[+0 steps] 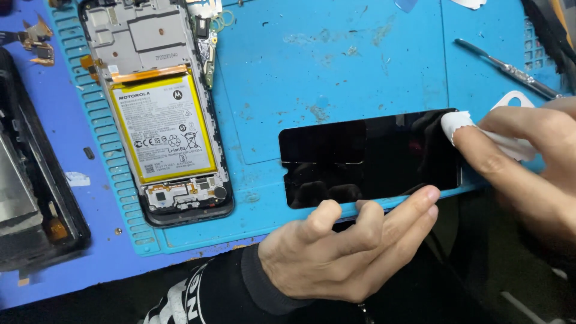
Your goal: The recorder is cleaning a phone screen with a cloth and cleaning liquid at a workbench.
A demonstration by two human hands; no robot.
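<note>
A black glossy phone screen panel (366, 159) lies flat on the light blue work mat (336, 66), long side toward me. My left hand (342, 252) rests at the panel's near edge, fingertips pressing along that edge. My right hand (528, 162) comes in from the right and pinches a small white wipe (459, 126) against the panel's top right corner. An opened phone body (162, 114) with a yellow-framed battery and bare circuit boards lies on the mat's left part.
A metal pry tool (507, 69) lies at the mat's upper right. A dark device casing (30, 180) sits at the left edge on the darker blue surface. Small orange flex parts (36, 42) lie at the top left. My dark sleeve crosses the table's front edge.
</note>
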